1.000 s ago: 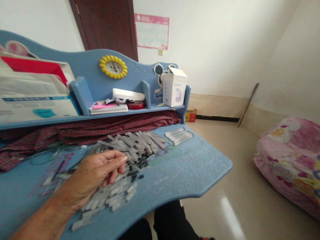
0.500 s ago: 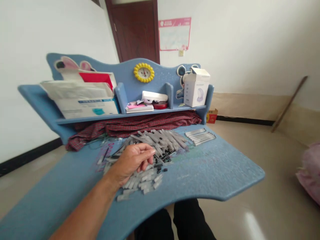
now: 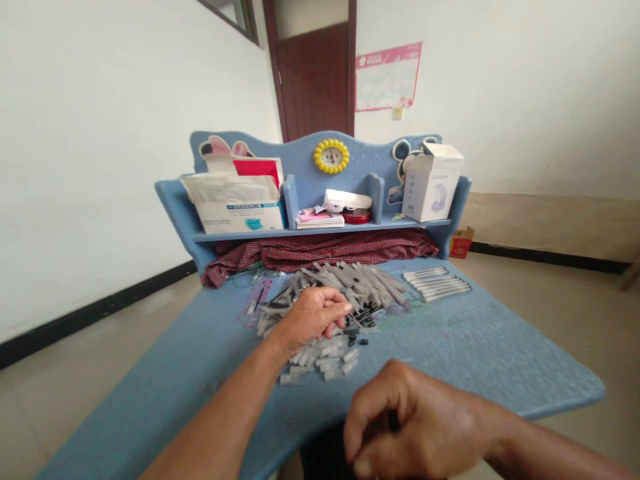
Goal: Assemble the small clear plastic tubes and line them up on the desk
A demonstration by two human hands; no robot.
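Note:
Over the heap of pen parts, my left hand (image 3: 316, 319) is closed, with thumb and fingertips pressed together. Whatever they pinch is too small to make out. Under and around it lie clear plastic tubes (image 3: 373, 283), pale short pieces (image 3: 327, 357) and small black pieces (image 3: 364, 341). My right hand (image 3: 413, 423) hangs nearer to me, in front of the table edge, somewhat blurred. Its fingers are curled with the thumb against them, and what they hold, if anything, is hidden. A row of assembled-looking pens (image 3: 437, 283) lies at the right of the heap.
The blue table (image 3: 480, 347) carries a shelf (image 3: 240, 235) at its back, with papers and boxes at left and a white carton (image 3: 430, 187) at right. A red checked cloth (image 3: 320, 250) is bunched below the shelf. A yellow flower-shaped clock (image 3: 331, 157) sits on the backboard.
My right hand has come into view at the lower right. The view has swung to the left, so the table appears further right. My left hand stays pinched over the heap.

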